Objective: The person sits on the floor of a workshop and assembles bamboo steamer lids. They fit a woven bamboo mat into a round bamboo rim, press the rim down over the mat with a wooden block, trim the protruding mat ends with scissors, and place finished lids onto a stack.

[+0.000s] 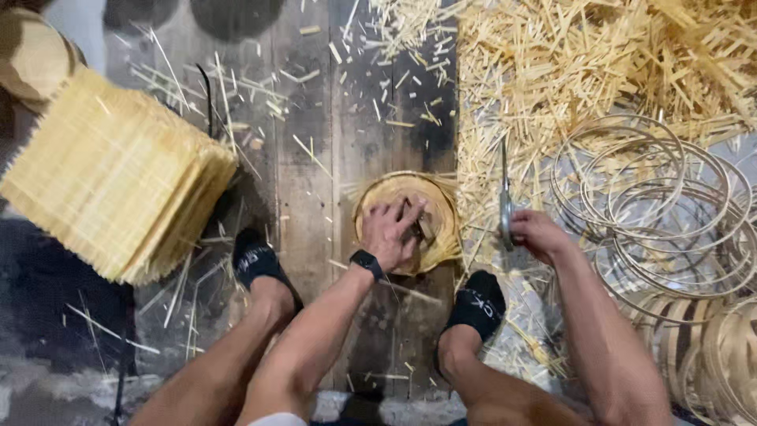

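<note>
Round woven bamboo basket [430, 207] set on the plank floor [307, 181], centre of scene, between two feet in black socks, just far of them. Uneven strip ends seen projecting at its right and near rim.

Step in hand judged to be trimming of the rim. To do it well: press basket flat and firm against the floor, turn it a little at a time, cut strip ends close to the rim without nicking the weave, keep holding fingers clear of the blade line.

Left hand [392, 233]: fingers spread and curled, palm down, pressed into the basket's inside and over its near-left rim; gripping the basket, not fully closed. Black wristband behind it.

Right hand [536, 234]: closed in a fist round the handle of a narrow metal blade [504, 183], blade pointing far, just right of the basket and apart from it. Knife or shears: cannot tell.

Surroundings, outward: heap of cut bamboo splinters [599, 63] far right, scattered further across the planks. Pile of thin bamboo hoops [662, 205] right, touching and overlapping one another. Stacked wider hoop bands [710, 355] near right. Stack of flat woven bamboo mats [110, 177] left, well apart from the basket. Round woven pieces [31, 55] far left corner.
</note>
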The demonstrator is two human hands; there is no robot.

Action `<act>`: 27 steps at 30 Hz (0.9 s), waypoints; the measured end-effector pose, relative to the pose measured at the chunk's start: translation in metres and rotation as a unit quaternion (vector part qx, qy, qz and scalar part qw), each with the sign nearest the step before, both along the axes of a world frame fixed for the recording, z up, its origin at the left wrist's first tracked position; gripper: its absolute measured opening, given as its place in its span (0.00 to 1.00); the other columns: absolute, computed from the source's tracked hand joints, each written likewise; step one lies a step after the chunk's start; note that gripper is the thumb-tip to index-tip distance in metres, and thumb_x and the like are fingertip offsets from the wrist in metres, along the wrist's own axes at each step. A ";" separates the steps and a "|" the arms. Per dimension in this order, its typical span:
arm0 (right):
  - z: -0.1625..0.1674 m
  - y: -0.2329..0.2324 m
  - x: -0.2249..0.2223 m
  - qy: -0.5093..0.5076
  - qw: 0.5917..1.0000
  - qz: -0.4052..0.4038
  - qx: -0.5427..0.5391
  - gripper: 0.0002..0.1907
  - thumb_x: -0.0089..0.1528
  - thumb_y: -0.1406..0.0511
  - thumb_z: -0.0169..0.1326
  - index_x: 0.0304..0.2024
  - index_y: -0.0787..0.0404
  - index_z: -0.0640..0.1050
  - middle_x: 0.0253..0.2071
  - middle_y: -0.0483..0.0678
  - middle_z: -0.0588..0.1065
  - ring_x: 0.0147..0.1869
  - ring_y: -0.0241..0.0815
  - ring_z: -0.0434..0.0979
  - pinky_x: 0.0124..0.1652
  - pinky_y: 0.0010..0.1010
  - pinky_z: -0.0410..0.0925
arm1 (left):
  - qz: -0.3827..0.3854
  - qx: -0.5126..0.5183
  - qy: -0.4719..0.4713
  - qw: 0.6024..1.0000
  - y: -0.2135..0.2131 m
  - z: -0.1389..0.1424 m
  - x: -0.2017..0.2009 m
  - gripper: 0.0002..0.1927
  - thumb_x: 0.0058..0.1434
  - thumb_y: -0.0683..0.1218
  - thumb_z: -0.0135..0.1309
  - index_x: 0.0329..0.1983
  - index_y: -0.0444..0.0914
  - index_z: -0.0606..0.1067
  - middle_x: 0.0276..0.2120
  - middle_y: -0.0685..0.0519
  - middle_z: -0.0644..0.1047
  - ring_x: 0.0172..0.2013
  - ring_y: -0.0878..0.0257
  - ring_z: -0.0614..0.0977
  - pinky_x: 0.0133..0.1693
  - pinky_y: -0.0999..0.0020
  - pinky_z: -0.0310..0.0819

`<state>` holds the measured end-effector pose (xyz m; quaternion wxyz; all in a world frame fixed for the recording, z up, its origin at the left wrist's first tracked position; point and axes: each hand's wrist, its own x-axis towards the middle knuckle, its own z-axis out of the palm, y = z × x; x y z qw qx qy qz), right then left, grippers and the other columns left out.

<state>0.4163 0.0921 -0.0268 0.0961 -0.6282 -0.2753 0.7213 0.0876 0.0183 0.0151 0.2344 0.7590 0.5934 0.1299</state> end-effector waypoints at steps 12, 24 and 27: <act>0.017 -0.074 -0.036 0.351 0.894 -0.262 0.092 0.23 0.62 0.76 0.62 0.58 0.53 0.76 0.37 0.52 0.78 0.34 0.40 0.80 0.31 0.28 0.73 | 0.244 -0.036 -0.032 0.968 -0.024 -0.003 0.024 0.66 0.42 0.59 0.72 0.76 0.35 0.46 0.69 0.34 0.55 0.66 0.37 0.58 0.63 0.37 0.50; 0.081 -0.109 -0.113 -0.083 0.992 -0.036 0.091 0.21 0.60 0.53 0.63 0.34 0.66 0.78 0.22 0.50 0.74 0.19 0.38 0.72 0.18 0.26 0.64 | 0.137 -0.042 0.001 0.990 -0.014 0.005 0.013 0.67 0.36 0.52 0.73 0.75 0.38 0.47 0.67 0.37 0.58 0.66 0.38 0.61 0.64 0.39 0.52; 0.082 -0.098 -0.101 0.006 0.997 -0.075 0.028 0.22 0.58 0.51 0.61 0.33 0.64 0.78 0.22 0.48 0.74 0.19 0.38 0.74 0.19 0.28 0.68 | 0.137 -0.055 0.015 0.989 -0.012 0.010 0.010 0.66 0.37 0.52 0.73 0.75 0.39 0.48 0.67 0.38 0.58 0.65 0.39 0.61 0.63 0.39 0.53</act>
